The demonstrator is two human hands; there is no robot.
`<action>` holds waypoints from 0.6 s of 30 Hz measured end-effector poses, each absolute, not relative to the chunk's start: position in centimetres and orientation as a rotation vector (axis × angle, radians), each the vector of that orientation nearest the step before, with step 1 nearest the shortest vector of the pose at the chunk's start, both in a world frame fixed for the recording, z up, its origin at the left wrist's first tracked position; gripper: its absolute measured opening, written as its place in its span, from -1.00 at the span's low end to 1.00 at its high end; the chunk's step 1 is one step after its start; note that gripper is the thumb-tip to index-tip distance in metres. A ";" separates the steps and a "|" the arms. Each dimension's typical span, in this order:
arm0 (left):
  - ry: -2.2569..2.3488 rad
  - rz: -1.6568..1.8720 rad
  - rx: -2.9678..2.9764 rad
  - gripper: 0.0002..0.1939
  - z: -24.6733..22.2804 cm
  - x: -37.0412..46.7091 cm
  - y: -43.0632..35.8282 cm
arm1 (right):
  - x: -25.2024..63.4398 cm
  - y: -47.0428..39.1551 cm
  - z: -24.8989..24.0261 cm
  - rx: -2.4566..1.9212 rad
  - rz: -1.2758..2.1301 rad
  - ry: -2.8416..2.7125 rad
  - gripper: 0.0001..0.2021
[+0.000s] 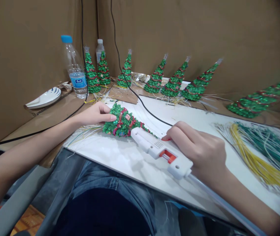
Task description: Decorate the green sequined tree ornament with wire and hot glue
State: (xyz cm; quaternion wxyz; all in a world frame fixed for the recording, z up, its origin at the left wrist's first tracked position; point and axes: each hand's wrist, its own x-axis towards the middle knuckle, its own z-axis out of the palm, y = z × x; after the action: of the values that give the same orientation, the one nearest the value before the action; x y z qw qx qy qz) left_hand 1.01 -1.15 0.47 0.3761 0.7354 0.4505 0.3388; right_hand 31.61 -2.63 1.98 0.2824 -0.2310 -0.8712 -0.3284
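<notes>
Christmas tree ornament [121,123] is held on its side at the front of the white bench [115,152], its base gripped by the left hand [96,113], thumb on the near side, fingers mostly hidden. By the right hand [199,146], a white glue gun [159,149] is grasped with the fingers curled pretty tight, nozzle end overlapping the tree; whether it's touching can't be told. A clear stick [215,193] is stuck in its back end. Off to the right, yellow wires [253,157] and green wires [270,141] are laid in bundles. Along the back, seven more trees [154,78] are lined up, with a blue-capped bottle [78,80] and a white dish [46,98] placed at the left.
</notes>
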 end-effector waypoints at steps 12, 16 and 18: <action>1.129 0.879 1.880 -0.45 0.4 1.0 -1.1 | 31.7 -2.5 2.0 -0.633 -0.881 -2.327 -0.70; 1.113 0.879 1.888 -0.44 0.4 1.0 -1.1 | 31.7 -2.6 2.0 -0.636 -0.838 -2.345 -0.71; 1.108 0.883 1.891 -0.44 0.3 0.9 -1.1 | 31.8 -2.6 2.0 -0.635 -0.825 -2.347 -0.71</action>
State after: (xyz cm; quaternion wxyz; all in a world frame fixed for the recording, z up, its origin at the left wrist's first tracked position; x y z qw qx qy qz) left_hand 0.92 -1.09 0.35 0.3795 0.7404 0.4338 0.3458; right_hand 31.80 -2.63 2.03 0.2833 -0.2372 -0.8767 -0.3080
